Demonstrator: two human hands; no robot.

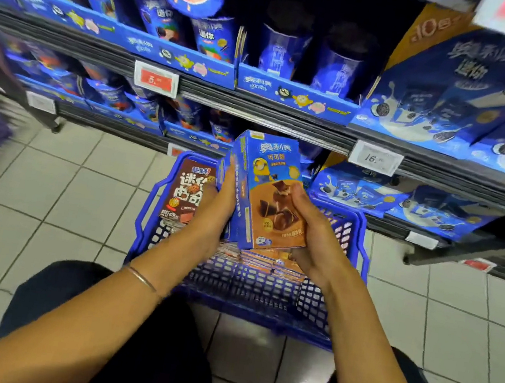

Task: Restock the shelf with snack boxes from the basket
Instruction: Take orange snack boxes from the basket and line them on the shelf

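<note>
Both my hands hold a small stack of blue-and-orange snack boxes [266, 190] upright above the blue plastic basket [357, 239] on the floor. My left hand [220, 203] grips the stack's left side, fingers curled round the boxes behind the front one. My right hand [311, 229] grips the lower right corner, thumb on the front face. More boxes of the same kind [273, 261] lie flat in the basket. A brown snack box [187, 193] stands against the basket's left wall. The shelf [256, 110] in front carries blue snack packs.
Price tags [156, 79] [375, 158] hang on the shelf edges. Large blue boxes [450, 89] fill the shelf's right side, cups in blue trays [179, 59] the left. The bottom shelf [405, 211] holds more blue boxes. White tiled floor [63, 196] lies left of the basket. My dark-trousered knees flank it.
</note>
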